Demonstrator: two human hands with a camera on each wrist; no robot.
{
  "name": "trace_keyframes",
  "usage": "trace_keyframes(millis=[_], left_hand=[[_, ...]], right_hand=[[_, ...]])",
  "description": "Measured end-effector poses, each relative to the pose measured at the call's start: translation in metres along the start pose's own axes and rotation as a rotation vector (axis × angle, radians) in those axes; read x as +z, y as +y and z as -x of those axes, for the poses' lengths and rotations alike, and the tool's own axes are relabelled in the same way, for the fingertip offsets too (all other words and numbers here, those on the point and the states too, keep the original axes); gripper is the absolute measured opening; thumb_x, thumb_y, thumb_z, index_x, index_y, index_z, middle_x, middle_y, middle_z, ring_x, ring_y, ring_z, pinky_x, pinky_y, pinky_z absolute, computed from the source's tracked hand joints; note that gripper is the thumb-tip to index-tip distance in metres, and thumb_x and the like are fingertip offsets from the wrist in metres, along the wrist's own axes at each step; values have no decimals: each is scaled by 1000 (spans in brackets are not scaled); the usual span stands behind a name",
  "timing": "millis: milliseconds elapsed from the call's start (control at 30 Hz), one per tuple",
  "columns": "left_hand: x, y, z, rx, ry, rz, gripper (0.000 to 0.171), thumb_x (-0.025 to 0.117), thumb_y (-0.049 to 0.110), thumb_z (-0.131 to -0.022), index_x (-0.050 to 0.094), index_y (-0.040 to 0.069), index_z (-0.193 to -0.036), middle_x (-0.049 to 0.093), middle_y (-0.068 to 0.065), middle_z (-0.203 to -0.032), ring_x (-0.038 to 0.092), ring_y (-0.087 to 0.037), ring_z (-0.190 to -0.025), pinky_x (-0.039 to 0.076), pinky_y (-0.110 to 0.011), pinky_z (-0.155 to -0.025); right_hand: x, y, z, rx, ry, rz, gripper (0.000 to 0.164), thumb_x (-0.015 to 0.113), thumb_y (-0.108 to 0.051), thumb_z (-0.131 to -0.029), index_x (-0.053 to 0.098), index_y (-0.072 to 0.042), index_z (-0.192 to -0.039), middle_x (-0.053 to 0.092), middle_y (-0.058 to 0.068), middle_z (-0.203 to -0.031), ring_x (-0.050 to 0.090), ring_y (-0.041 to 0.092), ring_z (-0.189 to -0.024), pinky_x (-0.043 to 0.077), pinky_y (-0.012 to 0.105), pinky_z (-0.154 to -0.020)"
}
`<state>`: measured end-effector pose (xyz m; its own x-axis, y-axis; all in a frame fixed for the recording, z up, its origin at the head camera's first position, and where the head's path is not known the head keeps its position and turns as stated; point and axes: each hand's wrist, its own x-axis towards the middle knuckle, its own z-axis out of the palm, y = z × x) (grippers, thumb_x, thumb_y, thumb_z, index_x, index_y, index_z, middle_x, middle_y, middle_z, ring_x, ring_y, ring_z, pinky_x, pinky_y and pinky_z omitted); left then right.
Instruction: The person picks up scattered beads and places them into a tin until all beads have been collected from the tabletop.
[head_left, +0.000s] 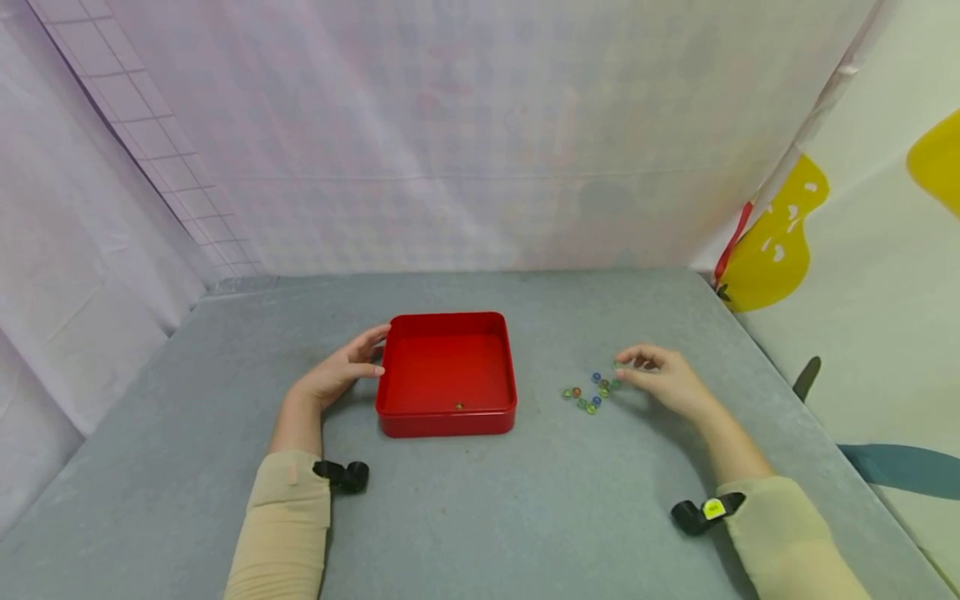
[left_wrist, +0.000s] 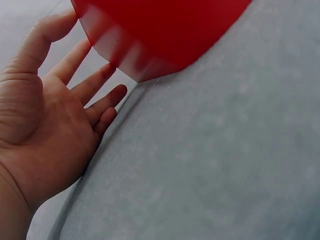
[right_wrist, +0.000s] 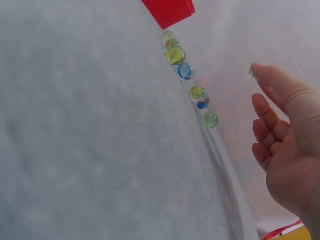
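- A pale curtain [head_left: 465,142] hangs along the far edge of the surface [head_left: 480,517]; a white curtain [head_left: 75,208] borders its left edge.
- Beyond the right edge hangs a white printed cloth [head_left: 877,333]; its yellow shape [head_left: 772,254] and a red strip [head_left: 732,242] sit by the far right corner.
- Black wrist cameras [head_left: 345,476] project inward from the beige sleeves [head_left: 288,517], above the surface.
- Between the red tray's right wall and the right hand, a loose cluster of glass marbles [head_left: 592,408] lies on the surface, toward the right edge.
- The red tray [head_left: 447,422] sits around the middle of the surface's width, a little nearer the left edge; it is square, glossy and upright-walled, with rounded corners.
- Inside it, one small marble [head_left: 460,406] rests close to the near wall.
- The marbles are clear, with green, yellow, blue and orange-brown swirls; some touch.
- Of the hands, the left hand [head_left: 337,372] is spread, fingertips against the tray's left wall; the right hand [head_left: 663,379] pinches a greenish marble [right_wrist: 252,73] between thumb and finger, above the surface.
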<state>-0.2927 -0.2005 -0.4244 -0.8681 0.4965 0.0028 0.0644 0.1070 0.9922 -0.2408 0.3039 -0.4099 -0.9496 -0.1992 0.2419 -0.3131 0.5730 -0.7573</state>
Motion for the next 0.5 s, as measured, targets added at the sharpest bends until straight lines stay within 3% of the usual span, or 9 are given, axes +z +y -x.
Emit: trace_keyframes(millis=[500], left_hand=[[-1, -2, -1, -4, -1, 5, 70, 57, 3, -92, 22, 9, -152, 19, -11, -156, 17, -34, -139, 21, -59, -106]], right_hand=[[8, -22, -12, -1, -12, -52, 25, 71, -16, -88, 67, -1, -107, 61, 13, -103, 47, 22, -97, 36, 39, -84]])
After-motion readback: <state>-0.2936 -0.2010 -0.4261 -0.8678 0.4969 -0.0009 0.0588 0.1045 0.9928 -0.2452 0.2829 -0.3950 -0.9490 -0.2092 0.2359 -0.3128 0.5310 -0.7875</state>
